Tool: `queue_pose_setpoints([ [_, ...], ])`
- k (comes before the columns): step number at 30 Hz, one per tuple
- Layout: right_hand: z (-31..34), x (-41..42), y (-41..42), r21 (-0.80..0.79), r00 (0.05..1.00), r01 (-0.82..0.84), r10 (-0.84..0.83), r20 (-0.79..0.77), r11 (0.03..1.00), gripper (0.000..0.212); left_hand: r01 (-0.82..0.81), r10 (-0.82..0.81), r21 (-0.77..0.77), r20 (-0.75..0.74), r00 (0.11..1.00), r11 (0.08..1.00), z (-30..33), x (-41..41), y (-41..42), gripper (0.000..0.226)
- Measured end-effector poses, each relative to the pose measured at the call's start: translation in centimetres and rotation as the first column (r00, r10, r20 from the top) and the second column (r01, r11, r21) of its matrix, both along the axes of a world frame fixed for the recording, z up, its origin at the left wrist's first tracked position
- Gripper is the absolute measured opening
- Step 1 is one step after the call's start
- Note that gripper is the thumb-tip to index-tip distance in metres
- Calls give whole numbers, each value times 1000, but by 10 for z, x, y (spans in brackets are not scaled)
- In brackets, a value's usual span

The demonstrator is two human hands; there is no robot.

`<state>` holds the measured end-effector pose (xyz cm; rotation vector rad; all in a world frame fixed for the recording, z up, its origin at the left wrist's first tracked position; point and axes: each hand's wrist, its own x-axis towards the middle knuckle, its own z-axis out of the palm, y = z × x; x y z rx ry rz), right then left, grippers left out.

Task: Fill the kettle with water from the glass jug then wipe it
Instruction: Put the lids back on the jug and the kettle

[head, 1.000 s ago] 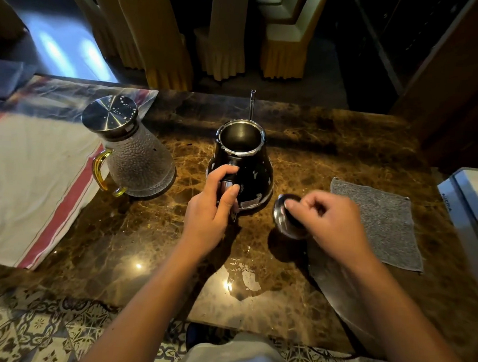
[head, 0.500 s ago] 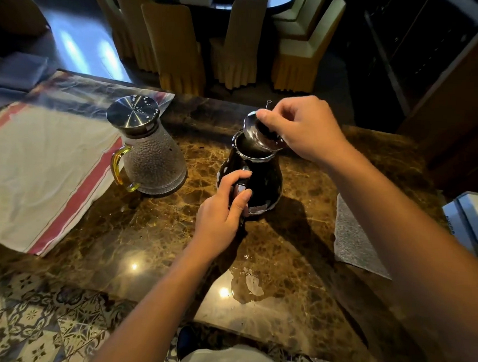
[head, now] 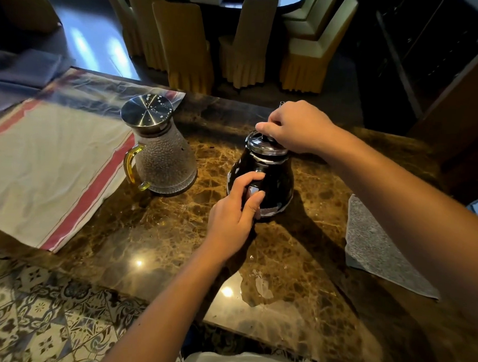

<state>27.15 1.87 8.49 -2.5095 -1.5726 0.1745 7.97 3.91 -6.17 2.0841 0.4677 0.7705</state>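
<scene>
A black kettle (head: pixel 276 180) with chrome trim stands upright in the middle of the brown marble table (head: pixel 174 232). Its chrome lid (head: pixel 264 147) sits on the kettle's mouth. My right hand (head: pixel 296 127) is above it, fingers pinched on the lid's knob. My left hand (head: pixel 236 214) grips the kettle's handle on the near side. The textured glass jug (head: pixel 164 160) with a steel lid and a yellow handle stands to the left of the kettle, apart from it. A grey wiping cloth (head: pixel 375 249) lies flat at the right, partly under my right forearm.
A white cloth with red stripes (head: pixel 47 165) covers the table's left part. A small puddle of water (head: pixel 257 287) lies near the front edge. Yellow-covered chairs (head: pixel 184 45) stand beyond the table's far edge. A patterned tile floor (head: pixel 31 308) shows at the lower left.
My right hand picked the lid up from the table beside the grey cloth, carried it over the kettle and set it on the mouth. My left hand stayed on the handle.
</scene>
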Motion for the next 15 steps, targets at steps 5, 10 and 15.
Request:
queue_pose_setpoints([
  [5,2,-2,4,-45,994,-4,10,113,999,40,-4,4,-9,-5,1000,1000,-1,1,0,37],
  [10,-31,-14,-14,229,944,-7,-69,322,973,44,-7,7,2,0,1000,1000,-1,2,-1,36],
  [15,-16,-13,-9,117,956,-41,5,294,992,43,-9,9,7,-1,1000,1000,0,2,1,35],
])
